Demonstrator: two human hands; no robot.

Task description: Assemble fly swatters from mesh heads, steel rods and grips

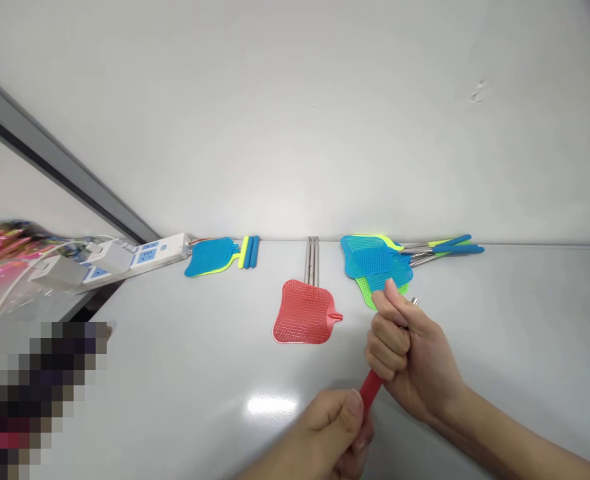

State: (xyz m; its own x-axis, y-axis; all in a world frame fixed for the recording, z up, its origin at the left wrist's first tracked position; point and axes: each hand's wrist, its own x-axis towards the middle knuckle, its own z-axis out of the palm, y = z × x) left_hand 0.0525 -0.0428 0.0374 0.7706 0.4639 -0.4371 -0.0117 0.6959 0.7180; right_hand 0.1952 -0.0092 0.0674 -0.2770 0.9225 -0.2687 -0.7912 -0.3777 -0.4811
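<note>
I watched the right grip (405,353) curl into a tight fist around a red plastic handle (371,390), while the left grip (329,427) closed on its lower end. Held at two points, the handle looked steady. A short metal end (414,301) poked out above the right fist; I could not tell whether it belonged to the handle.

Taking the red fly swatter head (305,312) on the white tabletop (185,373) as my landmark, the handle sat to its lower right. Directly beyond it lay steel rods (312,260), side by side, probably grouped to keep them together. To its right, blue and green swatters (372,263) overlapped, their blue handles (449,248) fanned away from the hands. To its left lay a blue swatter head (209,258) beside blue and yellow handles (248,252), and farther left ran a white power strip (139,257).
</note>
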